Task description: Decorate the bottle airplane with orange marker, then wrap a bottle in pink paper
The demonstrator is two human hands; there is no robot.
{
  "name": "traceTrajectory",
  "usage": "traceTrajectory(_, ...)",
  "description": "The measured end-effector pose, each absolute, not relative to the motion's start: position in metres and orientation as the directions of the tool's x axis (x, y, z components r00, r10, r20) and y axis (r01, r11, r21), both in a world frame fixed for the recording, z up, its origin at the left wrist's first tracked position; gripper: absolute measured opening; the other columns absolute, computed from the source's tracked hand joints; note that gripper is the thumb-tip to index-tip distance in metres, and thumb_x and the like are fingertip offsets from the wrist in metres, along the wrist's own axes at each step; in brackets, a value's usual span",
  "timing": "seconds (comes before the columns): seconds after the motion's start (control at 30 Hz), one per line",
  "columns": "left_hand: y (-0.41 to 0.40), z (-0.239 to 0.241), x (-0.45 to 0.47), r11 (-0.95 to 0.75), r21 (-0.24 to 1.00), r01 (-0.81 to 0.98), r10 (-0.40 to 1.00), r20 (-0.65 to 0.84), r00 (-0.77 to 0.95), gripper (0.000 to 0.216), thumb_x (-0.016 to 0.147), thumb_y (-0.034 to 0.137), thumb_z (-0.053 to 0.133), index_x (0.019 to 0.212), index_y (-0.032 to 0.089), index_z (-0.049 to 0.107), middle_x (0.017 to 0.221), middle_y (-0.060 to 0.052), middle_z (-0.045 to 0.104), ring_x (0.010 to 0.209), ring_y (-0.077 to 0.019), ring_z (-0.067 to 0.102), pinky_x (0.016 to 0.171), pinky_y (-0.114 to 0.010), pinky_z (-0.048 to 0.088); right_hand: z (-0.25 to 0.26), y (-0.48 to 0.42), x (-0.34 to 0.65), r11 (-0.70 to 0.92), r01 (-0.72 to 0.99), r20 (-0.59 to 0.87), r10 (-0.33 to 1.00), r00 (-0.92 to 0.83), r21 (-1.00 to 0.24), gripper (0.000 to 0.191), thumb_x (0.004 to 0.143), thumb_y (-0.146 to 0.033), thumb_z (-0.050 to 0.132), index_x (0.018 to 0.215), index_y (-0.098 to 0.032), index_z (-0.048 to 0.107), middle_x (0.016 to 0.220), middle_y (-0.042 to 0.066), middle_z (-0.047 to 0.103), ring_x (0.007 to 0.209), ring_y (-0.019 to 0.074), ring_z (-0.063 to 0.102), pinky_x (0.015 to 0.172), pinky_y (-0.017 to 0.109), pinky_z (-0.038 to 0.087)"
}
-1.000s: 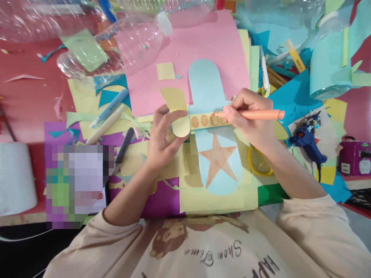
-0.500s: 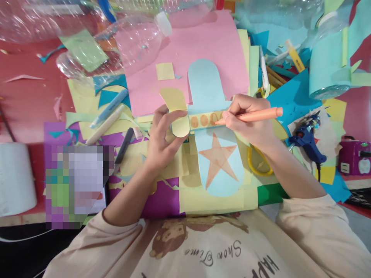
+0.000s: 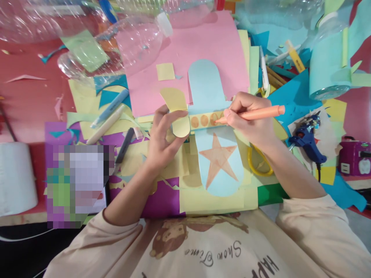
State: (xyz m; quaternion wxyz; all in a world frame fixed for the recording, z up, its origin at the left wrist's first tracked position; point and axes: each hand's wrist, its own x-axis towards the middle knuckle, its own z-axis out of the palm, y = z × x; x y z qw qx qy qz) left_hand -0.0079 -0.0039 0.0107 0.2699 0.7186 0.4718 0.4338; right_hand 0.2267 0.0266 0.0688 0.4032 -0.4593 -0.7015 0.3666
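A blue cutout [image 3: 222, 175] with an orange star lies nearest on the tabletop [image 3: 26, 104]. Across it, the left hand [image 3: 164, 137] pinches a yellow strip [image 3: 203, 120] by its rounded end. The right hand [image 3: 251, 121] grips a marker [image 3: 257, 113], tip on the strip's circles. Beyond lies pink paper [image 3: 191, 42].

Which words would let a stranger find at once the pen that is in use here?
Find the big pink sheet in the middle of the table; a light blue cutout with an orange star lies over its lower edge. The right hand holds the pen across that cutout, tip on a yellow strip of circles. Unlike the blue pen lying at the left, it is peach-orange.
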Motion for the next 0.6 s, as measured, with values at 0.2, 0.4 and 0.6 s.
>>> traceTrajectory(0.2, -0.0038, 0.0111, -0.0081, -0.406, 0.789, 0.461, 0.914, 0.366, 0.178, 0.035, 0.086, 0.043, 0.063, 0.119, 0.032, 0.059, 0.119, -0.006, 0.054, 0.112, -0.0248, 0.056, 0.099, -0.043, 0.049, 0.0663, 0.0269, 0.2266, 0.328, 0.317, 0.268, 0.939, -0.217, -0.89, 0.04, 0.087, -0.042, 0.062, 0.06, -0.023, 0.038, 0.056, -0.004, 0.039, 0.054, 0.0103, 0.041, 0.051, 0.028, 0.039)
traceTrajectory(0.4, -0.0034, 0.0111, -0.008, -0.409, 0.783, 0.47, 0.912, 0.366, 0.184, 0.035, 0.086, 0.044, 0.061, 0.119, 0.031, 0.059, 0.118, -0.006, 0.054, 0.114, -0.0247, 0.055, 0.099, -0.042, 0.049, 0.068, 0.0277, 0.2256, 0.315, 0.354, 0.258, 0.946, -0.198, -0.881, 0.043, 0.087, -0.051, 0.059, 0.061, -0.024, 0.038, 0.055, -0.004, 0.042, 0.052, 0.0107, 0.043, 0.049, 0.028, 0.04)
traceTrajectory(0.6, -0.0041, 0.0128, -0.0074, -0.38, 0.775, 0.505, 0.924, 0.339, 0.174, 0.036, 0.086, 0.048, 0.059, 0.118, 0.031, 0.059, 0.119, -0.007, 0.054, 0.111, -0.0258, 0.056, 0.097, -0.044, 0.05, 0.0697, 0.0264, 0.2237, 0.304, 0.348, 0.255, 0.95, -0.179, -0.887, 0.042, 0.086, -0.051, 0.06, 0.061, -0.024, 0.039, 0.054, -0.004, 0.045, 0.052, 0.0113, 0.048, 0.05, 0.028, 0.042)
